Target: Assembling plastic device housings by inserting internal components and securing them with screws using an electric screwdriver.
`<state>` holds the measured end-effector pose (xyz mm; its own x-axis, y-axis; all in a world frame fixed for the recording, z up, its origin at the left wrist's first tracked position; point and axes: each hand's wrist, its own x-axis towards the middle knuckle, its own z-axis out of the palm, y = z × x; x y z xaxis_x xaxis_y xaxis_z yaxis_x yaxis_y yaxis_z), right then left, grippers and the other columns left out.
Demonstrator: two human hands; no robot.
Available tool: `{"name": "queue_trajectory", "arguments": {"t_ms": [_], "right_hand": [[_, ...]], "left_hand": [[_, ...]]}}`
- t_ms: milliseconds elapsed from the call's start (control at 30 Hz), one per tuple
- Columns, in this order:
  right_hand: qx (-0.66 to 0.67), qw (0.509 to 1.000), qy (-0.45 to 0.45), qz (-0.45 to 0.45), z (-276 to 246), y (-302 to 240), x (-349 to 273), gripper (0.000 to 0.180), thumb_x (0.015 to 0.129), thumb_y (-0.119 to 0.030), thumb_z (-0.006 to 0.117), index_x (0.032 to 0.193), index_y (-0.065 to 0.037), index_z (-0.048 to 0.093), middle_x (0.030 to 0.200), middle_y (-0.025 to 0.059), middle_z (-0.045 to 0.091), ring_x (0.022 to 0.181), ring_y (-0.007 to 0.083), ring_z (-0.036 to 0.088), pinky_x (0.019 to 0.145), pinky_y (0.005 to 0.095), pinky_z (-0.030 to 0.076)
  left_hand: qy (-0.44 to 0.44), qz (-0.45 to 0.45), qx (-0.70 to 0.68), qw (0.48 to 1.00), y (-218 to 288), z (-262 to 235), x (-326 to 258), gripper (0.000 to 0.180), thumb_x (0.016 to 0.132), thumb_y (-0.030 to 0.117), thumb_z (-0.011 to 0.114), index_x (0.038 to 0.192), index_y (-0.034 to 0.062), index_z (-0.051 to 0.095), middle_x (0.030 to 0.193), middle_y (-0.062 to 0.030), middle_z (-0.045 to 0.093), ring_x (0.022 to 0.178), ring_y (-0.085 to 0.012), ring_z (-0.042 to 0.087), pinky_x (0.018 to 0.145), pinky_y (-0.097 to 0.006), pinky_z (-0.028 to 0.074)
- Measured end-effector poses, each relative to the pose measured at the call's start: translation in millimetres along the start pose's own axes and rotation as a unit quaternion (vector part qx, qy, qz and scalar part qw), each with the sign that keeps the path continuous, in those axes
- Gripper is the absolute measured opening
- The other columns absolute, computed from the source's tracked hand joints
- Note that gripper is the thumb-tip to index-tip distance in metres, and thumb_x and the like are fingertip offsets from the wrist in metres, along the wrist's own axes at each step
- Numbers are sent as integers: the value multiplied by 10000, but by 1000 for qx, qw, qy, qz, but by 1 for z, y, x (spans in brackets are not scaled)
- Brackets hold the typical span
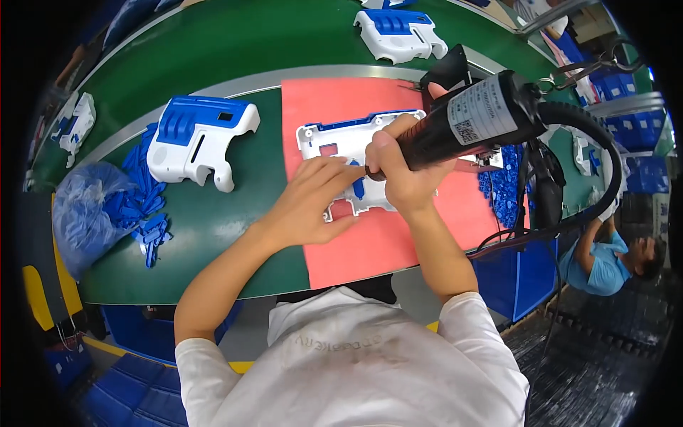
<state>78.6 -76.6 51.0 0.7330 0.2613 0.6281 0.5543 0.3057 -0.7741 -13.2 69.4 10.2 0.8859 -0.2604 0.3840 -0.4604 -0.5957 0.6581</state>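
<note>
A white plastic housing half (353, 135) lies inner side up in front of me, with a blue strip along its far edge and a blue piece (358, 188) inside. My right hand (413, 178) is wrapped round a black electric screwdriver (434, 135), tilted with its tip down at the housing. My left hand (313, 192) rests on the housing's left part. Its fingers stretch toward the screwdriver's tip, and the thumb lies apart at the near edge. Both hands and the tool cover much of the housing; the exact tip contact is hidden.
A pink mat (356, 252) lies on the green table (263, 114). Left are a white-and-blue shell (178, 153) and a plastic bag (85, 213) with blue parts. Small blue parts (506, 188) lie right, under the tool's hose (617, 156). Another person (601, 267) is at the far right.
</note>
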Motion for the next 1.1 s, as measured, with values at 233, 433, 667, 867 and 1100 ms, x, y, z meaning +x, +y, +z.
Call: {"name": "queue_trajectory", "arguments": {"t_ms": [233, 433, 667, 867, 1100], "right_hand": [[3, 1000, -6, 1, 0, 5, -5, 759, 807, 110, 560, 1435, 3, 147, 632, 68, 528, 482, 129, 527, 459, 269, 450], [16, 999, 31, 25, 3, 12, -15, 635, 743, 123, 657, 1291, 117, 337, 706, 37, 570, 637, 83, 547, 669, 235, 457], [-79, 995, -39, -37, 1, 12, -20, 611, 773, 107, 577, 1264, -4, 231, 666, 66, 557, 508, 128, 530, 483, 258, 446], [-72, 996, -42, -42, -3, 13, -22, 601, 766, 102, 586, 1249, 8, 242, 670, 53, 564, 531, 112, 533, 531, 246, 448], [-2, 967, 189, -169, -55, -40, 14, 536, 881, -54, 516, 1360, -65, 276, 617, 65, 472, 458, 159, 489, 470, 319, 465]], "left_hand": [[8, 27, 19, 999, -2, 2, -1, 578, 700, 221, 736, 1230, 58, 574, 1167, -105, 567, 1152, -336, 487, 968, -461, 395], [4, 19, 18, 1000, -7, 5, -3, 570, 684, 238, 757, 1196, 51, 593, 1163, -104, 575, 1163, -333, 490, 975, -462, 391], [7, 15, 12, 1000, -9, 6, -5, 588, 668, 254, 776, 1183, 39, 594, 1172, -114, 581, 1166, -338, 504, 976, -460, 399], [8, 25, 23, 999, -7, 6, -2, 585, 678, 251, 768, 1194, 39, 593, 1185, -136, 576, 1175, -343, 508, 977, -457, 403], [-30, 50, 124, 991, 1, 1, -2, 558, 713, 262, 745, 1214, 62, 604, 1214, -109, 571, 1190, -326, 488, 976, -442, 415]]}}
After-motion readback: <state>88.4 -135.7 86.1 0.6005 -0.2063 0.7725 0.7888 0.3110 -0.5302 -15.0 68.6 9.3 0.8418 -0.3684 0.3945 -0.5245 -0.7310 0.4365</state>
